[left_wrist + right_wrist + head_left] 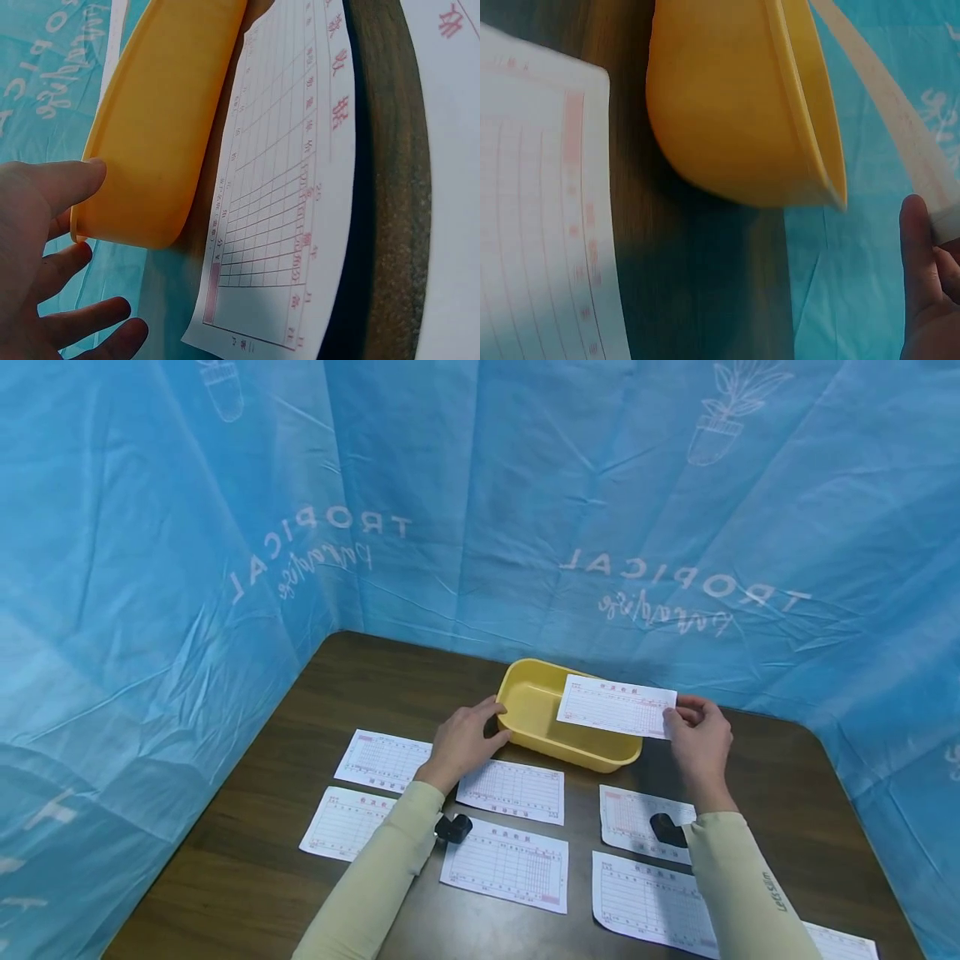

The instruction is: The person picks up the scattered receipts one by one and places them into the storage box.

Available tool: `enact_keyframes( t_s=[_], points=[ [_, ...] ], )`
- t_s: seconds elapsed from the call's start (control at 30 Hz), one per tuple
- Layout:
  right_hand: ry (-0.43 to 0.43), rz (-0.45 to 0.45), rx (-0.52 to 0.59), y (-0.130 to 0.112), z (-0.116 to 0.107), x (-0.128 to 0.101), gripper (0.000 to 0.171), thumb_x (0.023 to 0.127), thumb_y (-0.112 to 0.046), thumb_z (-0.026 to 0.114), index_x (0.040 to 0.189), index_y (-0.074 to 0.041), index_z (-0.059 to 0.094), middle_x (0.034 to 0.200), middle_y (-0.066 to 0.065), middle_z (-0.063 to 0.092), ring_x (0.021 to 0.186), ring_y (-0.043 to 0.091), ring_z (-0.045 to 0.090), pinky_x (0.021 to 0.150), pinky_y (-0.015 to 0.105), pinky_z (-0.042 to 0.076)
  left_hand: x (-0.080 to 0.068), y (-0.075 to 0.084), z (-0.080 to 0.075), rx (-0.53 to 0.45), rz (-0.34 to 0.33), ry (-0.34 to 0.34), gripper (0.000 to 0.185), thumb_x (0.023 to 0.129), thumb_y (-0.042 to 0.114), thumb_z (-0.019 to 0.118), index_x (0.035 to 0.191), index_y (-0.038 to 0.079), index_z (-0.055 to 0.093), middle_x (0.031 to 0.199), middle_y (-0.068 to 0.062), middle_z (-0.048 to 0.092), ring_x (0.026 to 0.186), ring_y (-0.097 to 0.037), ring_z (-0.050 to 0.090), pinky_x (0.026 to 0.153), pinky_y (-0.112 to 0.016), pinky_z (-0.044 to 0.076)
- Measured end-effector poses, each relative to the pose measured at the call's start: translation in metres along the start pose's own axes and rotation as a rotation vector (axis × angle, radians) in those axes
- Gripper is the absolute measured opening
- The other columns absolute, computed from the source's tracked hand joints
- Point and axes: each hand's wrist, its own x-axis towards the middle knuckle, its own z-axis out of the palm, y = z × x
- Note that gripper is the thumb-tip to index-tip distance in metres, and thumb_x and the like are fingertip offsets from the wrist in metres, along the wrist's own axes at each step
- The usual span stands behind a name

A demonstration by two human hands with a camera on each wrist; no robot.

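At the back of the table sits a yellow plastic tub (570, 755). My left hand (463, 742) grips its left end; in the left wrist view the thumb lies on the wall while the fingers reach past the rim. A white receipt slip (617, 706) with red print is held over the tub's right part by my right hand (701, 743), pinched at its right edge between thumb and fingers. The right wrist view shows that slip's edge near the thumb (916, 240). Beneath my left wrist lies another slip (513, 789), close to the tub's front.
Several more printed slips lie in rows on the dark wooden table (277, 802), among them one near the left edge (348, 822), one in the middle (506, 864) and one at the right (648, 902). A blue curtain (465, 510) hangs behind and along the sides.
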Motion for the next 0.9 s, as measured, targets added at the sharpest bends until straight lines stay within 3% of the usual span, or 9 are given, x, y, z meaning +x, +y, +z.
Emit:
enact_keyframes(
  t_s=[0.43,0.63,0.9],
  points=[
    [-0.017,-0.02,0.01,-0.011,0.026,-0.002,0.042,0.096,-0.028,0.059,0.133,-0.01,0.051,0.12,0.011,0.061,0.102,0.024,0.058,0.09,0.037,0.05,0.001,0.0,0.001,0.004,-0.008,-0.001,0.047,0.09,0.047,0.064,0.131,0.027,0.058,0.149,0.005,0.04,0.121,-0.024,0.048,0.095,-0.047,0.044],
    [-0.03,-0.026,-0.013,-0.011,0.034,-0.001,0.039,0.095,-0.027,0.059,0.13,-0.011,0.054,0.115,0.01,0.063,0.099,0.022,0.058,0.084,0.033,0.05,0.001,0.002,0.001,0.016,0.006,-0.002,0.045,0.09,0.049,0.063,0.13,0.028,0.059,0.149,0.007,0.039,0.125,-0.024,0.046,0.097,-0.048,0.043],
    [-0.073,-0.091,-0.051,-0.017,0.051,-0.001,0.036,0.093,-0.019,0.062,0.126,-0.005,0.055,0.113,0.015,0.064,0.098,0.027,0.06,0.086,0.04,0.051,-0.002,-0.002,0.001,0.008,-0.004,0.007,0.045,0.09,0.05,0.062,0.13,0.03,0.059,0.149,0.01,0.039,0.127,-0.022,0.045,0.098,-0.047,0.042]
  ],
)
